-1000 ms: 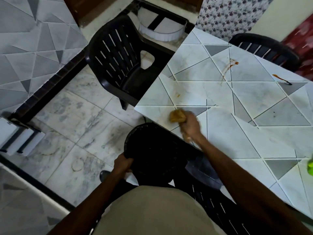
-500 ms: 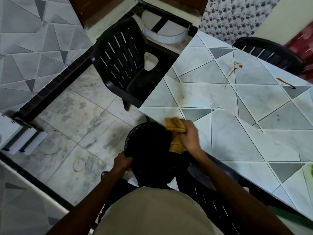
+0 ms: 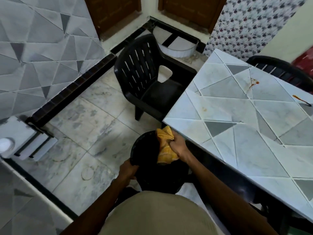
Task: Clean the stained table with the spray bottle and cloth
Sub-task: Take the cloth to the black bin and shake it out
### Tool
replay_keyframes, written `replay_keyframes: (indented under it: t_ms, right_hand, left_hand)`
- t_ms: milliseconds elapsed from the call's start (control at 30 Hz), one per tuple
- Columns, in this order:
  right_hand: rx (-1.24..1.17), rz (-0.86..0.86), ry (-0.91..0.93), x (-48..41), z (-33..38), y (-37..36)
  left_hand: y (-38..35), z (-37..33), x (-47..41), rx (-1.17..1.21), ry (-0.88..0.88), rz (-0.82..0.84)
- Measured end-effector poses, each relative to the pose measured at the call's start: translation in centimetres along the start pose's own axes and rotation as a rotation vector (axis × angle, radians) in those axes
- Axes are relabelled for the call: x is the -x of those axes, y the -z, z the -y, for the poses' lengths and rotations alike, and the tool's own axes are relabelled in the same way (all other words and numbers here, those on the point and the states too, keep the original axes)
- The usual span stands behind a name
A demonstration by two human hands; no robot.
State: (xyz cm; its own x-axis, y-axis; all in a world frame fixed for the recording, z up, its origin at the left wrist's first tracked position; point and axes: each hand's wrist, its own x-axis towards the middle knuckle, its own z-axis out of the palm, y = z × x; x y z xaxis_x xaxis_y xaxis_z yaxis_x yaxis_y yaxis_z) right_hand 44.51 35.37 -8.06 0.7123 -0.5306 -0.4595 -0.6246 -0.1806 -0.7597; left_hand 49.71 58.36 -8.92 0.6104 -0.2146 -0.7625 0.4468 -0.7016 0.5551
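Head view, right hand fisted round yellow cloth (bunched, trailing below fingers), left hand gripping black bin rim

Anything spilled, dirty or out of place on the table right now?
Yes. The table has reddish-brown stains near its far edge, a dark streak at the right and a faint orange spot. The right hand holds the cloth off the table, over a black bin.
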Motion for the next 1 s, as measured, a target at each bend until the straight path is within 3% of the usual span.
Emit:
replay_keyframes:
  t_ms: [233, 500, 833, 1000]
  right_hand:
    - [-0.456, 0.117, -0.313, -2.0, 8.1, -9.6]
    - [-0.602, 0.251, -0.369, -5.8, 17.9, -21.1]
    - [-0.370, 0.390, -0.331, -18.4, 28.1, -33.9]
    - [-0.282, 0.548, -0.314, -27.7, 36.1, -40.9]
  left_hand:
    - [12.9, 3.7, -3.6, 0.143, 0.010, -0.019]
    - [26.7, 4.2, -7.3, 0.455, 0.068, -0.165]
    - [39.9, 2.4, -17.7, 0.707, 0.118, -0.298]
    - [47.2, 0.8, -25.4, 0.767, 0.213, -0.423]
